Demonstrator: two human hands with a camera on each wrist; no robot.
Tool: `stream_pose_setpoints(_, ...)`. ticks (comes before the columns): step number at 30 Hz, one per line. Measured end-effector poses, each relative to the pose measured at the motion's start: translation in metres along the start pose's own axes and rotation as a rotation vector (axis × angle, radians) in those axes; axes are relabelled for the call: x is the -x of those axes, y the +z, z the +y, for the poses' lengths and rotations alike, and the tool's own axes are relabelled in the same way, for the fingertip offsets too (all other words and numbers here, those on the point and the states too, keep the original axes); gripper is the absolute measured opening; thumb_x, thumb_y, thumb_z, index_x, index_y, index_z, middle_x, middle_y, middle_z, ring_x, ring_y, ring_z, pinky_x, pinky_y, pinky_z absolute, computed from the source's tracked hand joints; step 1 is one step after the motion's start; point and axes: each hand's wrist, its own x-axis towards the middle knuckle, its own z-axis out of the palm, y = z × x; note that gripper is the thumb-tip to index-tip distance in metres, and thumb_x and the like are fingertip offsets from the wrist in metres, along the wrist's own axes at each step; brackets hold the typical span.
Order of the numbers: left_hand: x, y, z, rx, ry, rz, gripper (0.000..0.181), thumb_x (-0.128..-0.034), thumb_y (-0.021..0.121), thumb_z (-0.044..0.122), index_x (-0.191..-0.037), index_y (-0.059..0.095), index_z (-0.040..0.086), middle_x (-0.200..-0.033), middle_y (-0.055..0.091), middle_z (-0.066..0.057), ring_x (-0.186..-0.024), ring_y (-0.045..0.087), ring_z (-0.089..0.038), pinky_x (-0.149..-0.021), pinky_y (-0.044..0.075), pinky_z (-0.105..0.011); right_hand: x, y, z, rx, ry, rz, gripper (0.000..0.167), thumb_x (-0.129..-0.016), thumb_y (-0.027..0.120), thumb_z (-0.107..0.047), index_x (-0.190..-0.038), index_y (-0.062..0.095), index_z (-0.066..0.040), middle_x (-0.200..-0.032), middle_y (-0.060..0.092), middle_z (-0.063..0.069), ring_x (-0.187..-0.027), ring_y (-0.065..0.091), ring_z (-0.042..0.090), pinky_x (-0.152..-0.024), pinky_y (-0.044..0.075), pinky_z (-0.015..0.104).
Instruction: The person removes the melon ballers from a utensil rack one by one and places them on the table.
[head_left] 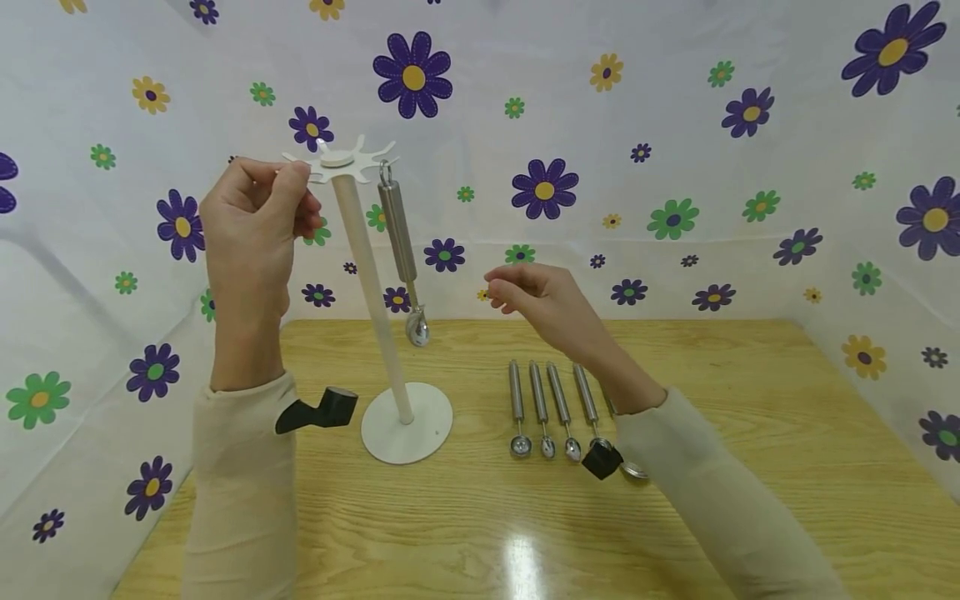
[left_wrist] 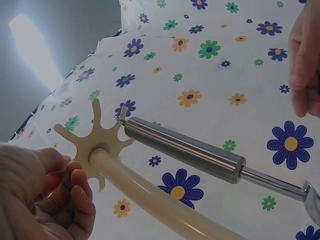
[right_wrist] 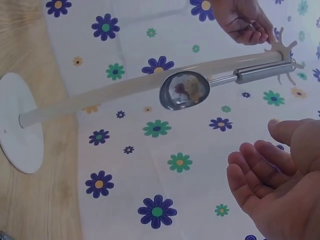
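My left hand (head_left: 251, 221) pinches one arm of the hooked top (left_wrist: 110, 137) of a white utensil stand (head_left: 367, 283), thumb against fingers. From a hook on the right side of that top, a metal scoop (head_left: 397, 233) hangs by its ring, bowl downward. The scoop's oval bowl (right_wrist: 184, 91) is shiny in the right wrist view. My right hand (head_left: 551, 308) is in the air to the right of the hanging scoop, apart from it. Its fingers are loosely bent in the right wrist view, with nothing between them.
Several metal scoops (head_left: 538, 392) lie in a row on the wooden table (head_left: 465, 517), below my right hand; my right forearm partly covers the row. The stand's round white base (head_left: 390, 446) rests left of them. A flowered cloth (head_left: 465, 50) surrounds the table.
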Motion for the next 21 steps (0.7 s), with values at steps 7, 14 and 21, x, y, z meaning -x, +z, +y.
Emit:
stream_pose_setpoints(7,0.000,0.000,-0.001,0.013,0.001,-0.004,0.011,-0.0982,0.073,0.017,-0.098,0.068,0.007,-0.081,0.066,-0.009,-0.065,0.062,-0.016,-0.065,0.056,-0.019,-0.019,0.014,-0.013,-0.117,-0.024,-0.004,0.026,-0.106,0.060,-0.015,-0.126,0.068,0.000,-0.110,0.072,0.016,-0.100,0.069,0.027,-0.094,0.058,0.041)
stream_pose_setpoints(14,0.000,0.001,-0.001,0.014,0.005,-0.003,0.010,-0.0982,0.073,0.016,-0.098,0.069,0.007,-0.080,0.066,-0.009,-0.064,0.062,-0.016,-0.065,0.056,-0.018,-0.033,0.026,-0.028,-0.200,-0.060,0.003,0.029,-0.106,0.061,-0.014,-0.129,0.066,0.002,-0.114,0.073,0.015,-0.100,0.070,0.024,-0.091,0.058,0.035)
stream_pose_setpoints(21,0.000,0.000,-0.001,0.022,0.004,-0.002,0.010,-0.0981,0.073,0.016,-0.098,0.069,0.007,-0.080,0.066,-0.009,-0.064,0.062,-0.016,-0.064,0.056,-0.018,-0.044,0.038,-0.038,-0.309,-0.092,0.006,0.028,-0.105,0.061,-0.008,-0.130,0.064,0.005,-0.122,0.070,0.019,-0.108,0.069,0.029,-0.098,0.056,0.036)
